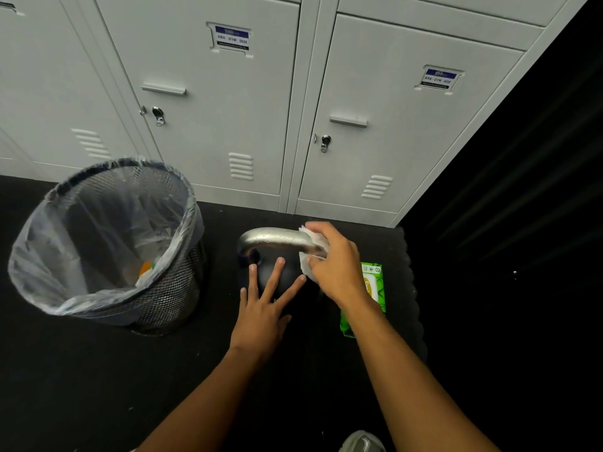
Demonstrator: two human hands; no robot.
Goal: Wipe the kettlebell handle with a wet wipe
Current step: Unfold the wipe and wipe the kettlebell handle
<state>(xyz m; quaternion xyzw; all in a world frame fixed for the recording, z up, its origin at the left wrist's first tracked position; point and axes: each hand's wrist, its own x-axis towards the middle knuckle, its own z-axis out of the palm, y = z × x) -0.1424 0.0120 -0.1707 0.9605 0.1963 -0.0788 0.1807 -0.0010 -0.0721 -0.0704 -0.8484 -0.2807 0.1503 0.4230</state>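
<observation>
A black kettlebell (287, 272) with a bare steel handle (270, 238) stands on the dark floor in front of the lockers. My right hand (336, 265) grips a white wet wipe (310, 256) wrapped around the right end of the handle. My left hand (264, 305) lies flat with spread fingers on the near side of the kettlebell's body. A green pack of wet wipes (372, 288) lies on the floor just right of the kettlebell, partly hidden by my right forearm.
A black mesh bin (156, 288) lined with a clear bag stands to the left of the kettlebell, with some rubbish inside. Grey lockers (248, 125) form a wall behind. A shoe tip (362, 442) shows at the bottom edge.
</observation>
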